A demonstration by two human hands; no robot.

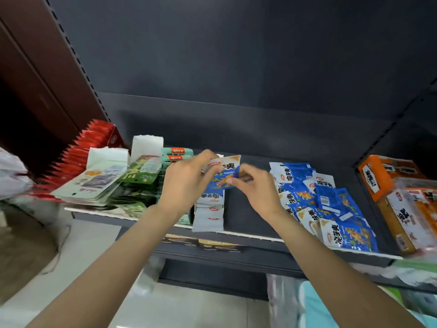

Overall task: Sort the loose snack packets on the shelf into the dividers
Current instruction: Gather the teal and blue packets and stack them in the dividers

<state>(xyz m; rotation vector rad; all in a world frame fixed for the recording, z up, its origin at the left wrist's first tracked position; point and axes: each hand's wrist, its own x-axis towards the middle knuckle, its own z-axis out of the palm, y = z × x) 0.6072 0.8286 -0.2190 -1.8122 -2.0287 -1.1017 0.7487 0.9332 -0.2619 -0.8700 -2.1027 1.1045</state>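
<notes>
Both my hands hold one blue-and-white snack packet (224, 172) above the dark shelf (246, 209). My left hand (186, 183) pinches its upper left corner and my right hand (255, 188) pinches its right edge. Directly below it lies a neat row of the same packets (209, 213) reaching the shelf's front edge. A loose heap of blue packets (326, 204) sprawls to the right of my right hand. Whether a divider stands beside the row is hidden by my hands.
At the left stand rows of green packets (139, 178), white-and-grey packets (94, 183) and red packets (80, 150). Orange boxes (387, 183) fill the section at the far right. A lower shelf (212, 247) juts out beneath. The dark back panel (236, 67) rises behind.
</notes>
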